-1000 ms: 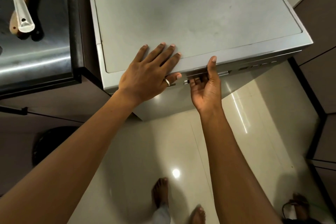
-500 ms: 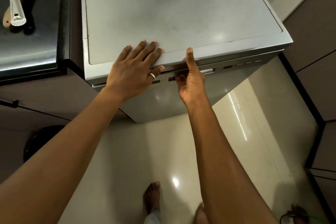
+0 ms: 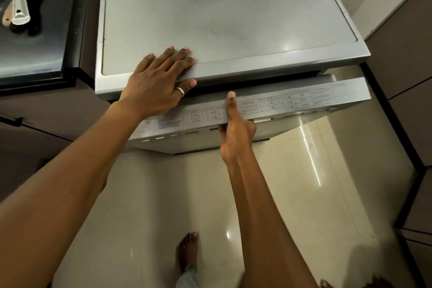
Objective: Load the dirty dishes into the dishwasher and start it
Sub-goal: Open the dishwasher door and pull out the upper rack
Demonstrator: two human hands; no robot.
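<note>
— Where is the dishwasher (image 3: 224, 14)?
— Beside the desk (image 3: 35, 54), its door (image 3: 292, 103) tilted ajar.
— And the hands?
— The left hand (image 3: 156, 84) lies flat and released on top; the right hand (image 3: 236, 128) grasps the door's upper edge, thumb over.

The dishwasher's grey top (image 3: 222, 11) is a flat matte panel inside a paler raised rim; the only thing resting on it is the left hand (image 3: 154, 84), palm down at the front left corner, fingers spread over the panel and thumb curled over the front edge. To its left, apart across a dark gap, the steel table (image 3: 35, 51) with a dark border carries a white utensil handle (image 3: 18, 0) and a wooden handle (image 3: 14, 11) lying crossed — their far ends run out of view. Below, the glossy cream tiled floor (image 3: 292, 182) bears a bare foot (image 3: 187, 250).
</note>
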